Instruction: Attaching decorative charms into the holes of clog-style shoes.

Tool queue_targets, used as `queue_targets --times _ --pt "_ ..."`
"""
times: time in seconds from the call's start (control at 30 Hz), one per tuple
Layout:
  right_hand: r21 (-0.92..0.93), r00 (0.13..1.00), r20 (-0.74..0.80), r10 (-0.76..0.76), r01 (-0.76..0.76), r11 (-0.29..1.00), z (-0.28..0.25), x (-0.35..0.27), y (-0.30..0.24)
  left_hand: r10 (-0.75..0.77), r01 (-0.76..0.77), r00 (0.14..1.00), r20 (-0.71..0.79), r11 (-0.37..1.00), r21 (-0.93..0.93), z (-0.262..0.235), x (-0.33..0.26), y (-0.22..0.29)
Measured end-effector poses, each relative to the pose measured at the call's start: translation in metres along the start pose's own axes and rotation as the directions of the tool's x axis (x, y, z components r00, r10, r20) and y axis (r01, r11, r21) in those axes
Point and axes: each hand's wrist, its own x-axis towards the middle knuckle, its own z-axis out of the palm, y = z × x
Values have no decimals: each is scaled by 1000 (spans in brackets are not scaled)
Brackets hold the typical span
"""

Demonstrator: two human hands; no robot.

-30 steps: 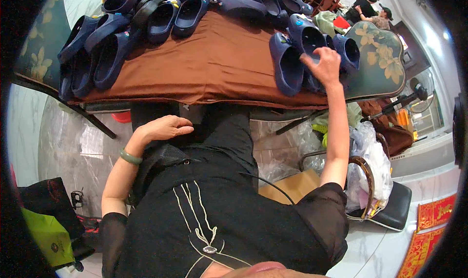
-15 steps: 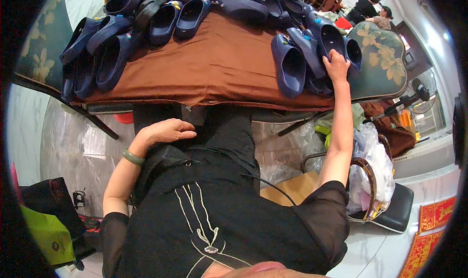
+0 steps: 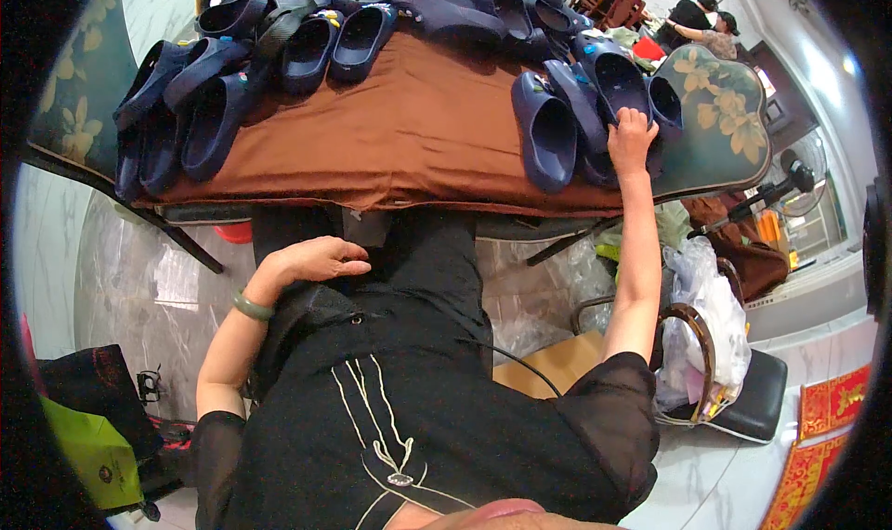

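Observation:
At the right end of the cloth-covered table, my right hand point(image 3: 632, 145) has its fingers curled over the heel end of a navy clog point(image 3: 617, 77). The clog lies among several others, with another navy clog point(image 3: 544, 132) to its left and one more point(image 3: 665, 103) partly behind my hand. My left hand point(image 3: 323, 258) rests on my lap, below the table edge, its fingers loosely stretched and holding nothing. A green bangle point(image 3: 253, 305) circles that wrist.
A brown cloth point(image 3: 390, 149) covers the table. Several navy clogs point(image 3: 217, 126) lean together at its left, more pile along the back. Floral chair backs point(image 3: 720, 112) flank the table. A fan point(image 3: 801, 172) and a white plastic bag point(image 3: 706, 316) on a chair stand at my right.
My right hand has drawn slightly left and toward me, its fingers now more curled at the clog's heel. The left hand stays on my lap.

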Motion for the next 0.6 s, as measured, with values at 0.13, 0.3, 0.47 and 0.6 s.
queue_targets --times 0.13,0.3,0.47,0.6 --pt "-86 980 -147 -137 125 988 -21 -7 -26 38 -39 999 -34 999 -30 1 -1 -1" --pt "164 955 -237 -178 220 962 -49 -13 -69 -6 6 1000 2 999 42 -3 2 13" --pt "582 988 -154 -32 117 805 -65 -10 -100 -38 38 999 16 998 41 -2 1 10" --pt "625 986 -146 85 25 780 -52 1 -71 -30 30 1000 7 999 42 -1 -1 8"
